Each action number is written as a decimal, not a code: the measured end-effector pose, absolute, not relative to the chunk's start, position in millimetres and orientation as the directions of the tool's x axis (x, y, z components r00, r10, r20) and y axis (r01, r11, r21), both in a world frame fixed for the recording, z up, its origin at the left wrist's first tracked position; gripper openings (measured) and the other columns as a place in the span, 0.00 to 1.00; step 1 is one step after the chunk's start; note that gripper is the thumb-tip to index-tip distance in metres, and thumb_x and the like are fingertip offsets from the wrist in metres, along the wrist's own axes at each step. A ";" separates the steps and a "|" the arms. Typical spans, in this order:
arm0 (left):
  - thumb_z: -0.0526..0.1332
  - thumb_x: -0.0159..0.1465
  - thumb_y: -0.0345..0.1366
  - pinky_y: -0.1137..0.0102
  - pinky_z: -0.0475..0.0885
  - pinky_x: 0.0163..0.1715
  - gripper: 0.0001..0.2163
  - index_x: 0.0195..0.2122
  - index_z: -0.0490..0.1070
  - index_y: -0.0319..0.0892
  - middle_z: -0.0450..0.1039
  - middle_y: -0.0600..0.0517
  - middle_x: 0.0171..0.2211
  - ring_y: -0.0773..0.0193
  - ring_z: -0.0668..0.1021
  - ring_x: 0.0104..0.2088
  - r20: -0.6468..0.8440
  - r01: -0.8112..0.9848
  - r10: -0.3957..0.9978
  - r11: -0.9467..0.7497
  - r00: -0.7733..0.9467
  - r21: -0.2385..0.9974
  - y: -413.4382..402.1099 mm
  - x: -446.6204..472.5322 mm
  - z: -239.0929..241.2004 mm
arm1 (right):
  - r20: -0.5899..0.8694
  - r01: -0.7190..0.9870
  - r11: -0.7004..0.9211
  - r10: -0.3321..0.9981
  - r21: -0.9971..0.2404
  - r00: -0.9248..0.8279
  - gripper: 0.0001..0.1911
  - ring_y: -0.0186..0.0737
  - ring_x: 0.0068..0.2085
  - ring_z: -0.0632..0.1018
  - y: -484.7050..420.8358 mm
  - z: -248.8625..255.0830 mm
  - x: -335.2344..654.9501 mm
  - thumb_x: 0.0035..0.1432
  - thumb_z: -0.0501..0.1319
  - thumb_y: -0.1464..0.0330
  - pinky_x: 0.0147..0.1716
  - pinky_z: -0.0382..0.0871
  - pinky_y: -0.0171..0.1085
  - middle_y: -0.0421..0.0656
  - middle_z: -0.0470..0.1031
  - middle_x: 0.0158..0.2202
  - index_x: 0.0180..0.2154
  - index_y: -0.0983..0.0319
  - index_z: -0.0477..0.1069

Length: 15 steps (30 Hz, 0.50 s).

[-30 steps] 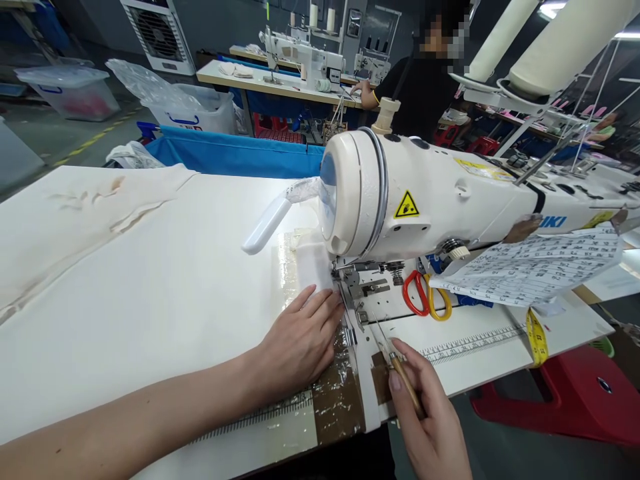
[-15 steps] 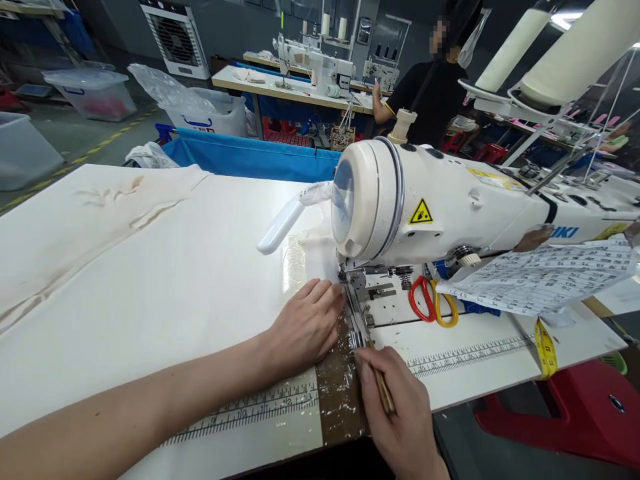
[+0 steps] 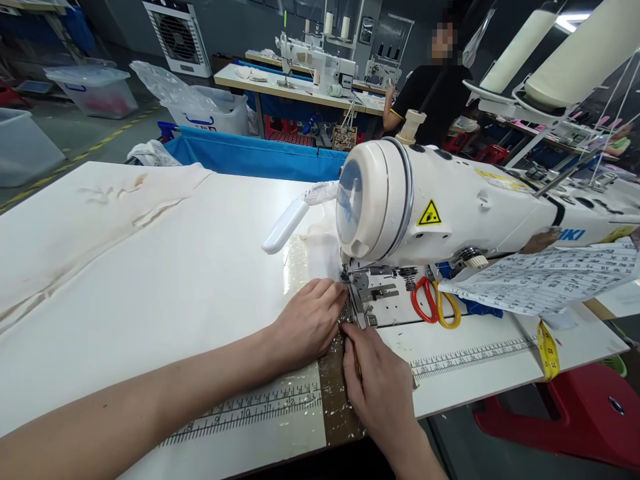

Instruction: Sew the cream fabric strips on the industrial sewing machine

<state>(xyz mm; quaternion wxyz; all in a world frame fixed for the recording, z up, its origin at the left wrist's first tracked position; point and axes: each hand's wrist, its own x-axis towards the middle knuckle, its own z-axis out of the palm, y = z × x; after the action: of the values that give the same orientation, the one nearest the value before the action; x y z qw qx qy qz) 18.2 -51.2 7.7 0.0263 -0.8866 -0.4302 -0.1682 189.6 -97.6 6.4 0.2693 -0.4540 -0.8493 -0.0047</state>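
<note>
Close beside the needle area of the white sewing machine (image 3: 380,200), my left hand (image 3: 313,320) rests on the table with its fingers curled together. What lies inside its fingers is hidden. A piece of thin white fabric (image 3: 323,250) lies just beyond its knuckles, by the presser foot. My right hand (image 3: 380,373) is closed in front of the machine's metal plate (image 3: 383,293), its fingertips near my left hand. Mostly covered by the right hand is a tool with a brown wooden handle (image 3: 358,365). Scissors (image 3: 435,303) with red and yellow handles lie to the right.
Cream fabric (image 3: 135,207) spreads over the table's left side. Printed rulers (image 3: 255,410) run along the front edge. A paper sheet (image 3: 550,277) and a yellow tape measure (image 3: 549,350) are at the right. A red stool (image 3: 565,427) stands below. Another person (image 3: 430,93) sits behind.
My right hand has moved forward and slightly left, closer to my left hand, and now covers most of the wooden-handled tool. My left hand has hardly moved.
</note>
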 end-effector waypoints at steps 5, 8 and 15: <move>0.51 0.68 0.31 0.58 0.72 0.50 0.17 0.56 0.67 0.29 0.69 0.39 0.52 0.51 0.72 0.50 0.304 0.777 0.774 -0.613 0.555 0.143 -50.7 17.7 7.9 | 0.474 0.841 0.530 0.772 -0.110 -0.424 0.16 0.40 0.27 0.79 -100.7 3.1 184.8 0.69 0.47 0.75 0.23 0.66 0.34 0.47 0.79 0.34 0.49 0.66 0.71; 0.50 0.69 0.31 0.57 0.71 0.51 0.17 0.56 0.67 0.30 0.69 0.39 0.52 0.50 0.72 0.50 0.308 0.774 0.775 -0.613 0.551 0.158 -47.7 15.3 7.2 | 0.457 0.884 0.467 0.793 -0.032 -0.402 0.18 0.41 0.24 0.78 -100.6 3.1 178.2 0.64 0.49 0.78 0.20 0.63 0.36 0.47 0.78 0.32 0.49 0.66 0.71; 0.50 0.68 0.30 0.56 0.70 0.51 0.17 0.55 0.68 0.33 0.70 0.40 0.53 0.51 0.72 0.52 0.340 0.752 0.757 -0.634 0.558 0.179 -36.4 5.4 5.2 | 0.453 0.909 0.416 0.806 0.022 -0.380 0.20 0.44 0.24 0.79 -100.4 3.9 170.5 0.60 0.52 0.79 0.20 0.65 0.37 0.48 0.79 0.32 0.51 0.68 0.73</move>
<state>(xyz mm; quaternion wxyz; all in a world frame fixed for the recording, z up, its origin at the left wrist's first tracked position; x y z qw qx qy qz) 5.4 -36.4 5.2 -0.0066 -0.8825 -0.4276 -0.1957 170.5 -100.4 3.9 0.1903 -0.5232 -0.8196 -0.1349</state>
